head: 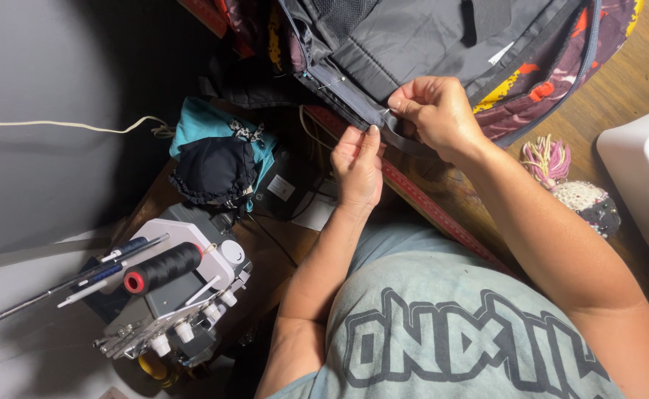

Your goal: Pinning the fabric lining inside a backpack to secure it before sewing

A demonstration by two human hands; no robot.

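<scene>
you pinch the grey fabric edge (383,118) of the dark bag (428,44), far on the wooden table (620,89), with your right hand (435,118) closed tight, while your left hand (358,166) presses fingertips beneath to keep the pinned seam flat.

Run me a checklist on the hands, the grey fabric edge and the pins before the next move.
1. Left hand pinches the grey fabric edge: ok.
2. Right hand grips the same edge beside it: ok.
3. Pin already sits in the edge, left of the hands: ok.
4. Pin under the right hand's fingertips: cannot tell, too small to see.
5. Red ruler lies flat on the table below the hands, clear of the edge: ok.
6. Serger with black thread cone stands apart from the fabric: ok.
</scene>
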